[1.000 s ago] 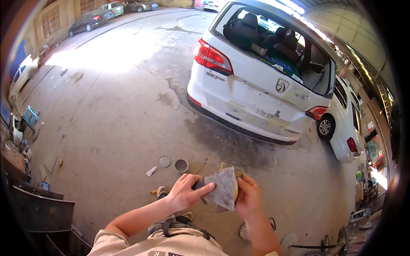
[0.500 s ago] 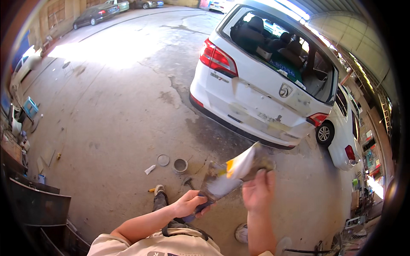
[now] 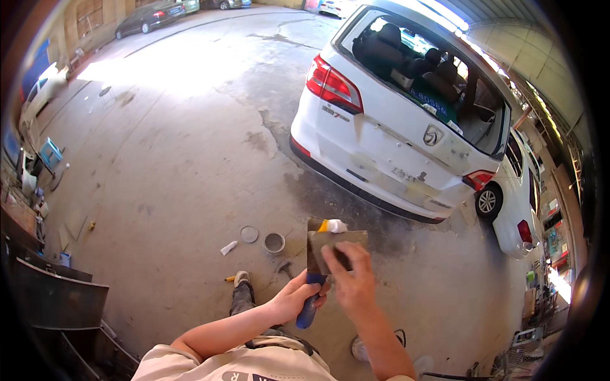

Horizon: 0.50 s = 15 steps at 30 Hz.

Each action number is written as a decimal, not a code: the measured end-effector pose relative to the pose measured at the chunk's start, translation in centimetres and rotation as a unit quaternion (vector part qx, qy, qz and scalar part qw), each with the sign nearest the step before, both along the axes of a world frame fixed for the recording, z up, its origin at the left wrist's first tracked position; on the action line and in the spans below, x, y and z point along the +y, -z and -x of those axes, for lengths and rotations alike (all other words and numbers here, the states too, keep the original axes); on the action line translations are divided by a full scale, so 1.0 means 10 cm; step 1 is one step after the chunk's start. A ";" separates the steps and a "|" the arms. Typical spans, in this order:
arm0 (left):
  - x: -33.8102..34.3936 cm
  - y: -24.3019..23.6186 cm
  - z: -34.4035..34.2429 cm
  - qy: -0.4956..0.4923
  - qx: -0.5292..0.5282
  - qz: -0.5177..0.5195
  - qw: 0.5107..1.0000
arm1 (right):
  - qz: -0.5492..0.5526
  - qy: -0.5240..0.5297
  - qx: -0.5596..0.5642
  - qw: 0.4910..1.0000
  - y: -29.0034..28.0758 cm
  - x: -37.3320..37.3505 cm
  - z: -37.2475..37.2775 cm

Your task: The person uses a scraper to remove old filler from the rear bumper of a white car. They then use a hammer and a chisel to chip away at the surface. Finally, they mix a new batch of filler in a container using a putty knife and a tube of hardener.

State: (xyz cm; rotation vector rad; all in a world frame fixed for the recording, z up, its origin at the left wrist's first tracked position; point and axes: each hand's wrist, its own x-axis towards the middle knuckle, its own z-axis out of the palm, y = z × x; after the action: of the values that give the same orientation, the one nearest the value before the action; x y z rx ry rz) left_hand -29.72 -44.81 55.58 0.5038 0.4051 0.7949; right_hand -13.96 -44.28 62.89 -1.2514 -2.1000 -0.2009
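Note:
My left hand (image 3: 293,298) is closed around the blue handle of a wide putty knife (image 3: 306,312), its blade pointing away from me. My right hand (image 3: 353,276) pinches a flat, rectangular metal spreader (image 3: 349,239), which lies across the knife's blade and hides most of it. At the blades' far edge sits a lump of white putty (image 3: 338,225), with a streak of yellow paste (image 3: 323,226) beside it.
A white van (image 3: 394,152) with patched rear panels stands ahead to the right, another white car (image 3: 511,216) beyond it. On the floor are an open tin (image 3: 274,242), a round lid (image 3: 249,234), a white tube (image 3: 229,247) and a hammer (image 3: 285,268). Dark metal panels (image 3: 57,301) stand at left.
My right hand has swung the spreader left and laid it over the knife's blade. The putty, earlier smeared across both tools, now shows as a lump at the far edge.

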 end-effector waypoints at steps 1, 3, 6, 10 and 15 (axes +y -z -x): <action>-0.01 0.04 -0.01 -0.009 0.030 -0.032 0.999 | 0.023 -0.014 0.003 1.000 0.03 -0.01 0.05; 0.02 0.08 0.04 -0.031 0.084 -0.089 0.992 | 0.056 -0.043 0.013 0.997 0.02 -0.04 0.03; 0.06 0.09 0.18 0.026 0.201 -0.151 0.968 | -0.047 -0.051 0.014 0.998 -0.15 -0.18 -0.09; 0.11 0.04 0.26 0.124 0.226 -0.127 0.958 | 0.058 -0.107 0.183 0.976 -0.23 -0.09 -0.23; 0.20 -0.02 0.32 0.111 0.215 -0.101 0.965 | 0.263 -0.031 0.325 0.908 0.02 -0.13 -0.48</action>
State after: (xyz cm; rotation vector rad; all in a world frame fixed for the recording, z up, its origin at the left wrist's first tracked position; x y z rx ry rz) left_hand -32.93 -42.83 55.74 0.9037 0.6590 0.5083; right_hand -9.19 -45.57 62.72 -1.3006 -1.6299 0.7639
